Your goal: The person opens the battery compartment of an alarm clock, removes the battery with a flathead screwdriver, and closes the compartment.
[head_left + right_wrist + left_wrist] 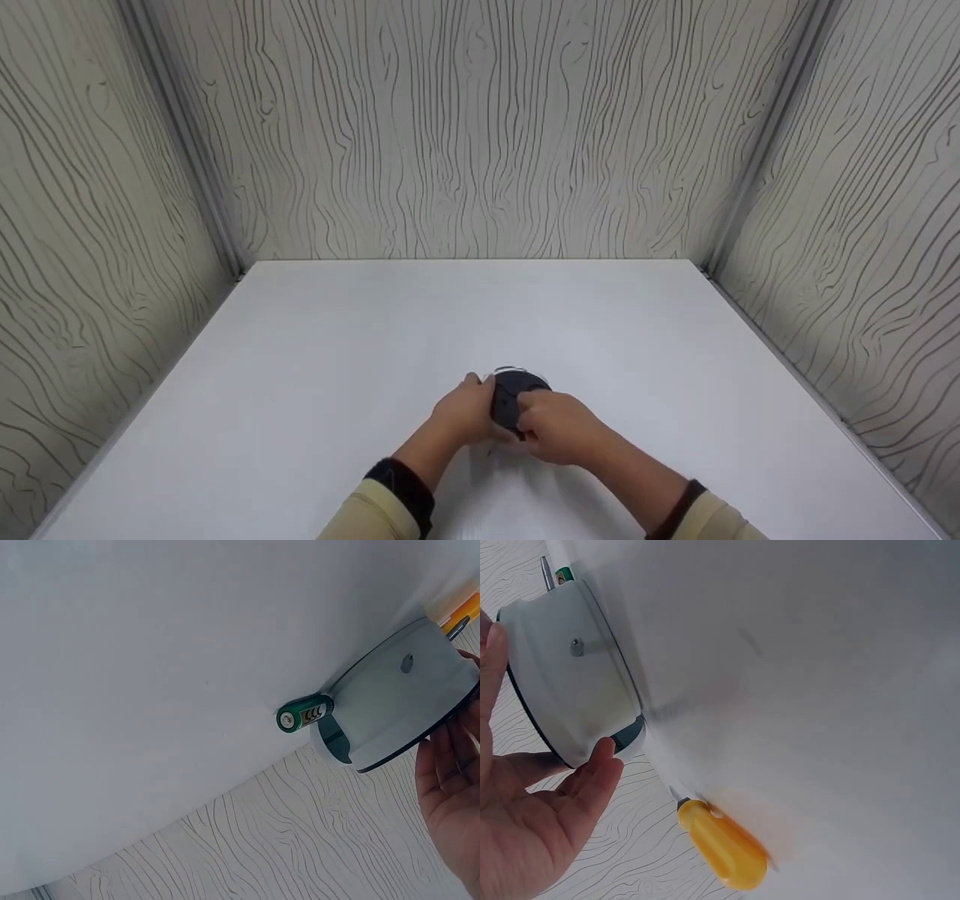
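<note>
A small round device (507, 411), perhaps a clock, has a dark back, pale sides (570, 682) and a dark opening in its side. My left hand (466, 412) grips its left edge, with the fingers beneath the rim in the left wrist view. Against the dark back, my right hand (559, 426) has its fingers curled; exactly what they pinch is hidden. In the right wrist view, those fingers (442, 765) meet the device's edge. A green battery (304, 714) lies close to the device. On the other side is a yellow-handled screwdriver (724, 847).
The white table (300, 375) carries the device, battery and screwdriver. Wood-patterned panels (465, 127) rise at the back and both sides, joined by grey metal posts (184, 142). A thin metal peg (547, 574) projects beside the device.
</note>
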A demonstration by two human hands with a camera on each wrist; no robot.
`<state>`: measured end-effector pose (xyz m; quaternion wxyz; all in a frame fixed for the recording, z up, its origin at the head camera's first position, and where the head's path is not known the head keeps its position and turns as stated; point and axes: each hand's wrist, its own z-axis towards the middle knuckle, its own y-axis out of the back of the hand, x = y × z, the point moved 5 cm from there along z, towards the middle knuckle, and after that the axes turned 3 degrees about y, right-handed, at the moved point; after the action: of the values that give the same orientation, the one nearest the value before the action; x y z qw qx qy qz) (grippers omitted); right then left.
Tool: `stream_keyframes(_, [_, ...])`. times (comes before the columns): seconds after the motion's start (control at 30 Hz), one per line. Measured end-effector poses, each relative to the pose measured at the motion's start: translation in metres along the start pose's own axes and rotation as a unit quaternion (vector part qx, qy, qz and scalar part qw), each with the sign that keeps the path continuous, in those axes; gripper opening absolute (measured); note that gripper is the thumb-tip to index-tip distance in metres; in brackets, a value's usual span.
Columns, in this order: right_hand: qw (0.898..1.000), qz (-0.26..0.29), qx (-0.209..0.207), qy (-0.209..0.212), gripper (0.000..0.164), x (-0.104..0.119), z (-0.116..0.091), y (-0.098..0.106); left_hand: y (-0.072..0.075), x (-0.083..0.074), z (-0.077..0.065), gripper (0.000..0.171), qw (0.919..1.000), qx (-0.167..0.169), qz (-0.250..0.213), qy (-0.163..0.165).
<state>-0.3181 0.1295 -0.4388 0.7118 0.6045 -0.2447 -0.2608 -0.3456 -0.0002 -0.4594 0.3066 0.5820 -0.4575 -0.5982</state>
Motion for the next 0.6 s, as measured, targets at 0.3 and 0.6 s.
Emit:
stream_keyframes(0.3, [0.998,-0.058,0.022,0.006,0.028,0.012,0.003,0.000,0.005,0.000,0.001,0.100,1.0000,-0.005,0.006,-0.003])
stream_keyframes(0.6, [0.999,0.001,0.033,0.002,0.020,-0.006,0.003,0.006,0.004,-0.002,-0.001,0.094,0.9999,0.001,-0.011,0.005])
